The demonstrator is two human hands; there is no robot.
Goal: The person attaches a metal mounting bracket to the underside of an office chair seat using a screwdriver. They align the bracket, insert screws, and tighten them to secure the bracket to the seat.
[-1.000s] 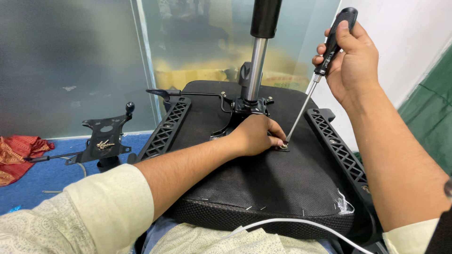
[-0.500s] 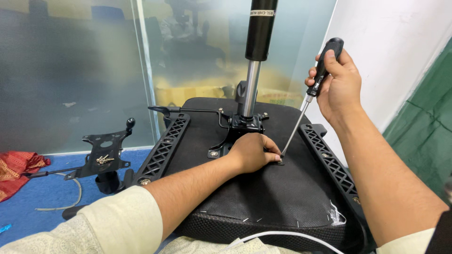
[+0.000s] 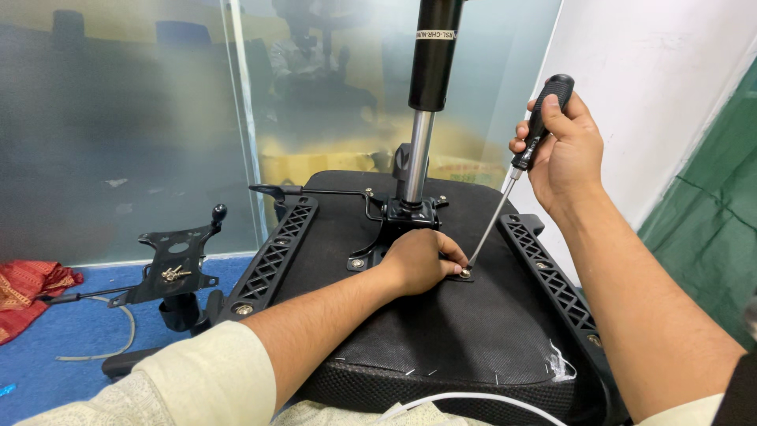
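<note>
I see the screw (image 3: 466, 273) sitting in a small metal plate on the upturned seat's black fabric underside (image 3: 441, 331), just right of the gas cylinder (image 3: 430, 95). My left hand (image 3: 418, 262) pinches around it, nearest. My right hand (image 3: 561, 150) grips the screwdriver (image 3: 512, 177), its steel shaft slanting down-left, tip on the screw. A ribbed plastic armrest bracket (image 3: 552, 276) lies beside.

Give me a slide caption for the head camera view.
Right hand angles screwdriver onto screw; left hand steadies it on upturned chair seat.
</note>
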